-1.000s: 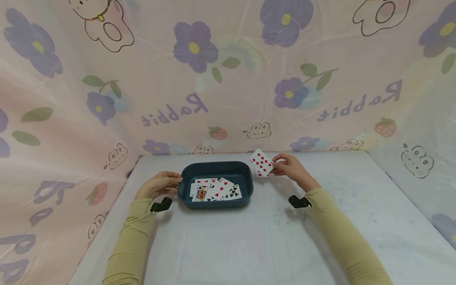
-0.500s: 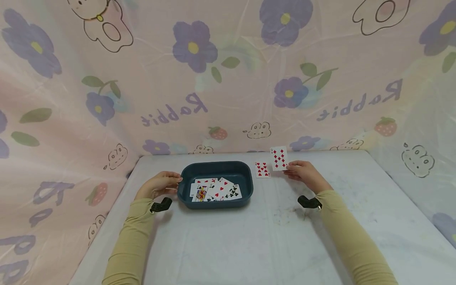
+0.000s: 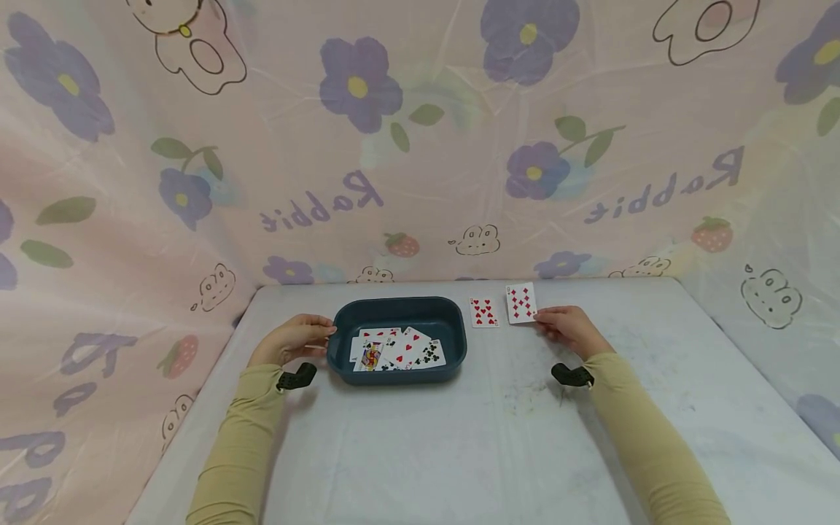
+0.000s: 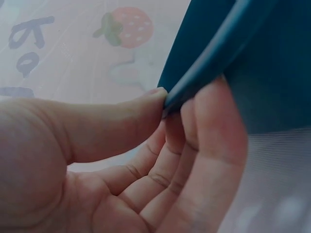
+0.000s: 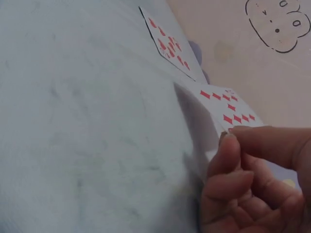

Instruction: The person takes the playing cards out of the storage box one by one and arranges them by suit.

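My right hand (image 3: 572, 328) pinches a diamonds playing card (image 3: 521, 302) at its lower right corner, thumb and finger meeting on the edge. In the right wrist view the card (image 5: 228, 104) is tilted, casting a shadow on the table. A hearts card (image 3: 484, 313) lies face up on the table just left of it. My left hand (image 3: 297, 340) grips the left end of a dark teal tray (image 3: 396, 378); in the left wrist view the thumb and fingers pinch its rim (image 4: 209, 58). Inside the tray several face-up cards (image 3: 400, 350) overlap, a face card among them.
A white-covered table (image 3: 420, 452) carries everything. Behind it hangs a printed cloth backdrop (image 3: 433, 182), which meets the table's back edge close behind the cards. Another cloth wall (image 3: 118, 292) rises on the left. A black wrist mount (image 3: 572, 375) sits under each wrist.
My right hand has carried the diamonds card rightward, off the hearts card, then lowered it toward the table. The card has turned from slanted to nearly straight. The left hand and tray stay put.
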### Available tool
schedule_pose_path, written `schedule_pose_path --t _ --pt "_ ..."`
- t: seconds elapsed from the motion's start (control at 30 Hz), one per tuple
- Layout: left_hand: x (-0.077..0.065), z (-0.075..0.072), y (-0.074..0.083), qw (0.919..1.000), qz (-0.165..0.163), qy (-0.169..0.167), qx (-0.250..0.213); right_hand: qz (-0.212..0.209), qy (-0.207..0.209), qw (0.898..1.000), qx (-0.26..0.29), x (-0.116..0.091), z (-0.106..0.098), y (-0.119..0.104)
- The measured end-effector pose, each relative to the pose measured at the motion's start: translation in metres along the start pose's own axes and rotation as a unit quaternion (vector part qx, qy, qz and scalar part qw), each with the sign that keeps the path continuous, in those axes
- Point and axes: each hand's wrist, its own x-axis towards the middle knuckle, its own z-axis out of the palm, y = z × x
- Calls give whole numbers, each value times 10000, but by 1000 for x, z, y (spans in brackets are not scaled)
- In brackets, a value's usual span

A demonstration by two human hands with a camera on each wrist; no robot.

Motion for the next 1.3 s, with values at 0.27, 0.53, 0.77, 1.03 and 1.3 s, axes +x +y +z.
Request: schedule_pose_path --t 0.27,0.53,0.77,1.03,1.3 --pt "0 -2 1 9999 55 -131 -16 38 -19 10000 27 2 2 0" --pt "0 -2 -2 10000 52 -4 -6 94 5 9998 194 3 2 1" --pt "3 -1 -2 10000 -24 12 23 6 -92 9995 -308 3 2 -2" --pt "4 -1 -1 10000 -26 -65 53 -28 -229 9977 -639 2 5 -7" --pt "3 -3 -2 9999 34 -163 41 -95 -214 9963 -821 2 6 -10"
